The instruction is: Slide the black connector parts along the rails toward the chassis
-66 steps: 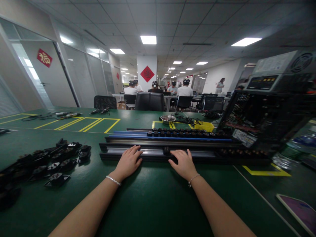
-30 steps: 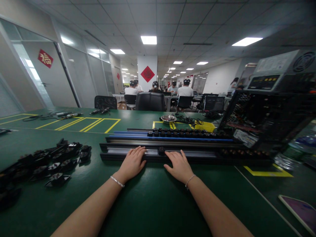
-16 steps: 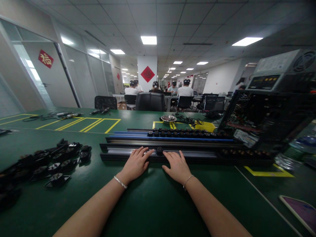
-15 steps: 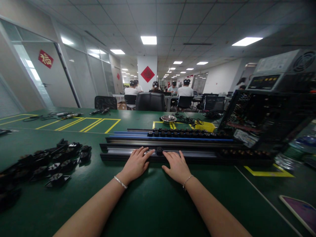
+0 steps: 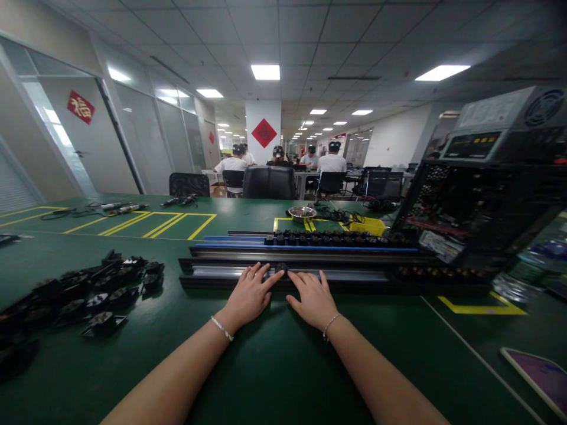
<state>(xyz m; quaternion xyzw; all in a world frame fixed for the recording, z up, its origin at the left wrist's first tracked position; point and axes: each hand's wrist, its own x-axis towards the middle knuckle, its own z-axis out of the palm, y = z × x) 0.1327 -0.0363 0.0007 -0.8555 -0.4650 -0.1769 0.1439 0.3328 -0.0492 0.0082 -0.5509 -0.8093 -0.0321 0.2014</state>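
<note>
My left hand [image 5: 248, 296] and my right hand [image 5: 312, 298] reach forward over the front black rail [image 5: 358, 275], fingers spread. Between my two index fingertips a small dark part [image 5: 282, 267] sits in the rail's channel; both fingertips appear to touch it from either side. Neither hand wraps round anything. Toward the right end, several dark parts with brassy spots [image 5: 443, 273] line the same channel. Behind lies a blue-edged rail [image 5: 345, 248] carrying a row of small black parts [image 5: 328, 238].
Loose black parts [image 5: 101, 301] are heaped on the green table [image 5: 266, 378] at left. A metal bowl [image 5: 302, 212] and a yellow tray [image 5: 370, 226] stand behind the rails. At right are an opened computer case [image 5: 482, 200], a plastic bottle [image 5: 531, 265] and a flat purple-faced object [image 5: 538, 372].
Both hands and the small dark part between the fingertips have shifted slightly left along the rail. The index fingertips are closer together.
</note>
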